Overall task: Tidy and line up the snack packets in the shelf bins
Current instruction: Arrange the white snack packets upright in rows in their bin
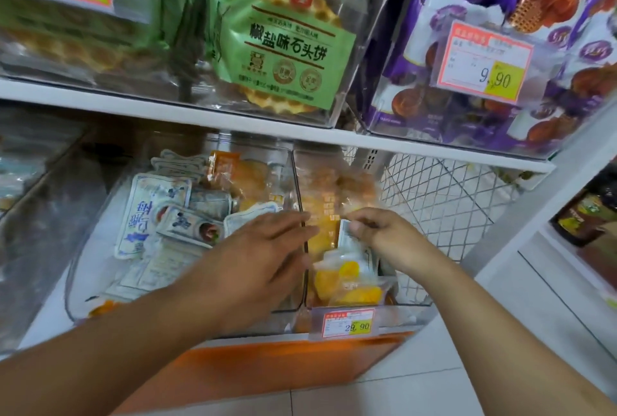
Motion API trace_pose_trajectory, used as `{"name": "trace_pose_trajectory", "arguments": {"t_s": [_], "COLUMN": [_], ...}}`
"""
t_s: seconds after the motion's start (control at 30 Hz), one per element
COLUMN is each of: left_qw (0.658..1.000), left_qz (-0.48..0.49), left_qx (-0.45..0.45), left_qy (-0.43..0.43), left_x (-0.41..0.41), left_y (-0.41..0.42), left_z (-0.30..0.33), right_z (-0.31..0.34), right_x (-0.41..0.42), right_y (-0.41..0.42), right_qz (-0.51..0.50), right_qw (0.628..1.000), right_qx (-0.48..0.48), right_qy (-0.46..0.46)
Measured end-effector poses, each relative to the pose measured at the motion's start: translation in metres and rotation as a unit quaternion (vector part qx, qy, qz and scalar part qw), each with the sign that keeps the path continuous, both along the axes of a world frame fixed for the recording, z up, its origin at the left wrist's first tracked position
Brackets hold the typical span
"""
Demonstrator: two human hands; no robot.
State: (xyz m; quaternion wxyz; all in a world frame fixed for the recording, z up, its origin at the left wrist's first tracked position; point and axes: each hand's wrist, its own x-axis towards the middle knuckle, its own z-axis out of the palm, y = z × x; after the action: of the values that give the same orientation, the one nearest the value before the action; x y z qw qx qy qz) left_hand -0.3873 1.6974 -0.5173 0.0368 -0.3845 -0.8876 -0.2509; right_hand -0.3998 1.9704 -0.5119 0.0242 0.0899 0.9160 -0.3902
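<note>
On the lower shelf (267,125) two clear bins (302,282) sit side by side. The left one holds white packets (150,212) lying flat at mixed angles; the right one holds orange packets (347,278) stacked with their long sides running front to back. The left hand (267,258) reaches over the divider, fingers straight and slightly spread. The right hand (384,232) pinches a white packet edge (347,235) with curled fingers.

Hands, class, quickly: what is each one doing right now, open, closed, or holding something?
Left hand: open, fingers straight, resting over the divider between the two clear bins.
Right hand: fingers curled, pinching a white-backed packet in the right bin.
</note>
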Motion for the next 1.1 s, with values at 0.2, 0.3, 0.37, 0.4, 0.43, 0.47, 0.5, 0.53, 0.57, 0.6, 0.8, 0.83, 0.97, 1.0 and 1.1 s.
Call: {"name": "trace_pose_trajectory", "arguments": {"t_s": [0.2, 0.3, 0.37, 0.4, 0.43, 0.47, 0.5, 0.53, 0.57, 0.6, 0.8, 0.83, 0.97, 1.0, 1.1], "left_qw": [0.996, 0.994, 0.992, 0.991, 0.990, 0.989, 0.989, 0.988, 0.987, 0.985, 0.970, 0.967, 0.962, 0.961, 0.954], "left_qz": [0.004, 0.013, 0.015, 0.016, 0.016, 0.018, 0.021, 0.024, 0.029, 0.036, 0.094, 0.100, 0.096, 0.090, 0.087], "left_qx": [0.042, 0.049, 0.060, 0.066, 0.074, 0.083, 0.094, 0.105, 0.115, 0.125, 0.173, 0.183, 0.210, 0.215, 0.220], "left_qy": [-0.075, -0.098, -0.108, -0.112, -0.116, -0.118, -0.117, -0.114, -0.111, -0.110, -0.145, -0.147, -0.145, -0.150, -0.184], "left_x": [0.005, 0.009, 0.011, 0.013, 0.013, 0.014, 0.015, 0.016, 0.017, 0.018, 0.023, 0.024, 0.027, 0.028, 0.030], "left_y": [-0.002, -0.002, -0.003, -0.004, -0.005, -0.005, -0.006, -0.007, -0.008, -0.009, -0.017, -0.018, -0.025, -0.027, -0.037], "left_z": [0.003, 0.006, 0.007, 0.007, 0.008, 0.009, 0.010, 0.012, 0.015, 0.018, 0.035, 0.038, 0.049, 0.052, 0.061], "right_z": [0.011, 0.020, 0.023, 0.023, 0.024, 0.026, 0.027, 0.030, 0.035, 0.041, 0.074, 0.077, 0.085, 0.085, 0.081], "right_x": [0.018, 0.027, 0.031, 0.033, 0.034, 0.035, 0.036, 0.036, 0.038, 0.040, 0.057, 0.060, 0.070, 0.071, 0.067], "right_y": [0.010, 0.007, 0.005, 0.004, 0.003, 0.002, 0.003, 0.003, 0.003, 0.002, -0.026, -0.035, -0.081, -0.093, -0.113], "right_qz": [0.046, 0.057, 0.046, 0.032, 0.012, -0.012, -0.039, -0.066, -0.090, -0.112, -0.153, -0.140, -0.080, -0.069, -0.022], "right_qw": [0.998, 0.998, 0.998, 0.998, 0.998, 0.998, 0.996, 0.993, 0.990, 0.984, 0.946, 0.943, 0.947, 0.948, 0.953], "right_qx": [0.044, 0.030, 0.048, 0.058, 0.062, 0.064, 0.061, 0.052, 0.033, 0.008, -0.146, -0.169, -0.229, -0.240, -0.242], "right_qy": [-0.004, -0.009, -0.012, -0.006, 0.007, 0.027, 0.051, 0.079, 0.107, 0.135, 0.247, 0.250, 0.212, 0.196, 0.181]}}
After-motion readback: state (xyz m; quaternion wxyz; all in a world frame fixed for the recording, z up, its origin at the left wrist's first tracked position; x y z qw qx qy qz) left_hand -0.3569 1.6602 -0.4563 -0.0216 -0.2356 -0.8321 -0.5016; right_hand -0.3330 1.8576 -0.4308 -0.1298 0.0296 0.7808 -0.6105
